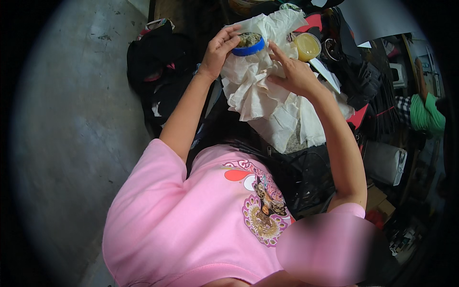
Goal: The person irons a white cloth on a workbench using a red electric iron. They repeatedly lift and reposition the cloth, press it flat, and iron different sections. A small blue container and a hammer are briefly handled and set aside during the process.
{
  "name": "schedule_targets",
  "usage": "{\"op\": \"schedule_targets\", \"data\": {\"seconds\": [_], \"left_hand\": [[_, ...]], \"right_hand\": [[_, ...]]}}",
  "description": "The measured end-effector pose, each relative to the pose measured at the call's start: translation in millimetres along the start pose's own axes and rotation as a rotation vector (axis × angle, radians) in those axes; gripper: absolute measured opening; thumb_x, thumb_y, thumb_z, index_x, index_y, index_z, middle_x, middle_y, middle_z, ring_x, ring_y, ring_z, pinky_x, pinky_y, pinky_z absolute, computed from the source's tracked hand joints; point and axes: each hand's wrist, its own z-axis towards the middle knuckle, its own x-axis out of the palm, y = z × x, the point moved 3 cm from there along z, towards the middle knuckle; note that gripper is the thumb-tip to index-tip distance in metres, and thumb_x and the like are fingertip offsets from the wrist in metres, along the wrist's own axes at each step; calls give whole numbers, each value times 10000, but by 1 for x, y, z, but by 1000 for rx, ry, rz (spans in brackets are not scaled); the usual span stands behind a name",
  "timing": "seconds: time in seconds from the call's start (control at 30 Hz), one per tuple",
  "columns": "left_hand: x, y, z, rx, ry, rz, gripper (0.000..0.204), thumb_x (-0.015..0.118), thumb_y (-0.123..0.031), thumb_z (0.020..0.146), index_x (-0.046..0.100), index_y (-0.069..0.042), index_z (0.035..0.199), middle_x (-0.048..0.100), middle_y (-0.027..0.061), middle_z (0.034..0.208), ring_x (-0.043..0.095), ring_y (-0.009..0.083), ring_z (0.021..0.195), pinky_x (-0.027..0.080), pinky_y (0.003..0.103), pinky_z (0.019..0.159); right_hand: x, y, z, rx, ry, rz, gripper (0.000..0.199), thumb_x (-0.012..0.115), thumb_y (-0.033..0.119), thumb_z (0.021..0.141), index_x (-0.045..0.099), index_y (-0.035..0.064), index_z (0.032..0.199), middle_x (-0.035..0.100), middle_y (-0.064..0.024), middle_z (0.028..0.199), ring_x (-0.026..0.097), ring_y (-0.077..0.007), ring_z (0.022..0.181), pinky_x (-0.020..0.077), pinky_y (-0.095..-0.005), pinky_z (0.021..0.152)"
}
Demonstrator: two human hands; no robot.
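My left hand (218, 53) is closed on the left side of a round blue lid (249, 49), thumb and fingers at its edge. Mottled grey-green matter shows within the rim; I cannot tell what it is. Just right of the lid, my right hand (297, 75) has its fingers apart, the index pointing toward the rim. Beneath both hands spreads a crumpled white sheet (253, 95), cloth or paper, which the right fingers seem to touch. A round tub of yellow stuff (307, 46) stands beyond my right hand.
Black bags or cloth (160, 60) lie on the left. To the right are dark straps and strips (382, 105) and a grey-white case (385, 162). Another person's green sleeve (426, 115) shows at the far right. Grey floor (86, 143) stretches along the left.
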Motion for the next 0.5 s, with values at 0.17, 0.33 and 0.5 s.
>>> {"op": "schedule_targets", "data": {"seconds": [0.17,0.33,0.5], "left_hand": [[4,-15,-2,20,168,213,447,671,-140,893,563,-13,1308,633,47,1121,583,99,1035,454,238,938],[18,-18,-11,67,219,198,475,752,-83,819,585,-11,1258,638,53,1135,594,111,1052,466,261,960],[35,-6,-11,49,387,192,540,762,-67,784,566,-40,1286,557,52,1288,532,139,1177,434,281,1012]], "right_hand": [[-14,-6,3,64,-189,286,707,718,357,807,407,216,1426,641,-100,1147,671,-313,953,538,-408,801],[-23,-11,11,76,-324,61,361,603,407,909,661,143,1148,616,-91,1102,653,-286,956,527,-388,792],[-4,-21,18,158,-144,246,462,481,450,976,705,51,1039,657,-183,1060,632,-373,959,487,-386,868]]}}
